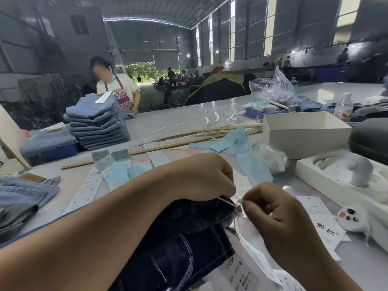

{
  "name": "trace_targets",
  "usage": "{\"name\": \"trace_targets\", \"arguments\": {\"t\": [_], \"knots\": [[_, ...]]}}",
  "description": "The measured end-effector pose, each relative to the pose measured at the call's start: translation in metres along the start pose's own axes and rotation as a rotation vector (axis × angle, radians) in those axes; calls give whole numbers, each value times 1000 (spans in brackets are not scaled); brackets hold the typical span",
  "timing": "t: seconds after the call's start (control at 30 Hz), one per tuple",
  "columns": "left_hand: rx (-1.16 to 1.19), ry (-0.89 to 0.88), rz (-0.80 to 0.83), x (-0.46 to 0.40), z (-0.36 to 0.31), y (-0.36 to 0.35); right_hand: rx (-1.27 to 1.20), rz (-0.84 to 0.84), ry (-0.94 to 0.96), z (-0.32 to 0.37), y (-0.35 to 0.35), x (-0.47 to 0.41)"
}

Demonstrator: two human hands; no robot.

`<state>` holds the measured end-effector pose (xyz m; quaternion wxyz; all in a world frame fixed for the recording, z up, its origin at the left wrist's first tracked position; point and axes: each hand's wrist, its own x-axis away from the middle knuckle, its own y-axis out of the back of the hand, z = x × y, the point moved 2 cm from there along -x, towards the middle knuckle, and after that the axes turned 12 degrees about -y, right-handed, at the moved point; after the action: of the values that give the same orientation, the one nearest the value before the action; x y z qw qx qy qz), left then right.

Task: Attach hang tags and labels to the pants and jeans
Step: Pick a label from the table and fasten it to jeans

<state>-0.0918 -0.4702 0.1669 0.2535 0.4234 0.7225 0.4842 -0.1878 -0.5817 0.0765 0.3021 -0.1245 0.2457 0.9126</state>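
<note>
Containers first. White cardboard box [304,133] at 2 o'clock on the table [172,120], open-topped, square-walled; interior hidden from this angle. Low white tray [336,177] at 3 o'clock, moulded recesses, with a grey rounded object standing in it. Blue plastic bin [264,112] at 1 o'clock with small packets inside; a crinkled clear plastic bag [273,87] sits just behind it. Another blue bin [60,152] at 10 o'clock carries folded light denim on top.

Task items: dark jeans [178,244] at 6 o'clock, indigo denim with pale contrast stitching, lying under both forearms. A white hang tag [237,271] with printed text lies on them at 5 o'clock.

Left hand [201,177]: fingers curled, pinching one end of a thin white string [227,202] at the jeans' edge. Right hand [279,215]: thumb and forefinger pinch the other end of the string.

Stack of folded light blue jeans [96,122] at 11 o'clock, tag on top. Paper label strips [88,185], white and pale blue, fan out at 10 o'clock. Long wooden sticks [168,145] lie across the table at 12 o'clock. A person in a patterned apron [122,95] stands behind the stack.
</note>
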Motion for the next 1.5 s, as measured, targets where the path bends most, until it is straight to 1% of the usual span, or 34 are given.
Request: {"name": "trace_targets", "arguments": {"t": [0.1,0.27,0.33,0.5,0.63,0.7,0.73,0.8,0.87,1.0,1.1,1.27,1.43,1.5], "knots": [[35,-2,4,-2,1,1,-37,-45,25,4,1,1],[112,-80,63,-3,7,-1,-56,-81,33,4,-2,0],[167,-95,61,-4,12,-6,-52,-59,40,2,-5,-1],[337,-87,49,-7,24,-20,-30,86,75,-3,-13,-2],[465,-125,37,-6,30,-20,-57,87,149,3,-13,-5],[537,-138,-9,-5,32,-18,-72,69,172,3,-11,-7],[597,-124,-69,-6,35,-16,-98,50,156,1,-8,-7],[758,-77,-193,-5,43,-13,-186,10,76,-6,-1,-8],[825,-79,-214,-6,46,-14,-250,-10,1,-12,3,-7],[805,-75,-163,-7,38,-23,-278,-39,-51,-16,3,-3],[791,-63,-163,-6,39,-24,-279,-61,-62,-18,2,-2],[649,-60,-109,-4,36,-26,-264,-86,23,-16,-2,5],[585,-46,-122,-5,36,-28,-223,-130,42,-20,-7,10],[611,-46,-130,-6,36,-29,-169,-118,62,-18,-14,9]]}}
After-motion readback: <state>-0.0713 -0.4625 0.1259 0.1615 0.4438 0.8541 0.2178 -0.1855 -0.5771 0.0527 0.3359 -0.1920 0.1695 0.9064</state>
